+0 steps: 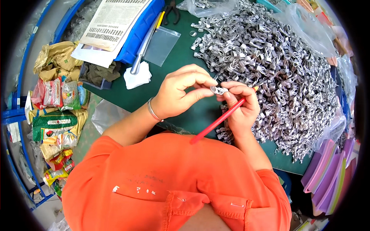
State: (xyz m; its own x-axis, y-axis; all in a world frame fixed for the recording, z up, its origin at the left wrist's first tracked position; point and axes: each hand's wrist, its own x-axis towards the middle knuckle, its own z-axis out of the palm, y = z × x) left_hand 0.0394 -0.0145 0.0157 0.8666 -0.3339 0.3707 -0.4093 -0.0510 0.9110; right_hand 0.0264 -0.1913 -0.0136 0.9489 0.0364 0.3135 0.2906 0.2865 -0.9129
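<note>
Between my two hands is a small silver-grey metal fitting [219,90] with a ring-like end and looped parts. My left hand [179,92], a metal bangle on its wrist, pinches the fitting's left end between thumb and fingertips. The fingers of my right hand [242,111] close on its other side. That same hand also grips a slim red stick-like tool [219,120], which slants from my chest up to a yellow tip; its exact kind is unclear. Just right of my hands spreads a large heap of similar metal fittings [266,57].
The green tabletop [175,63] bears a blue tray [142,30] with printed sheets, black pliers [171,12], a clear zip bag [162,46], a white tissue [138,76] and a long slim tool. Purple folded pieces [327,177] lie at right; packets [58,92] line the left.
</note>
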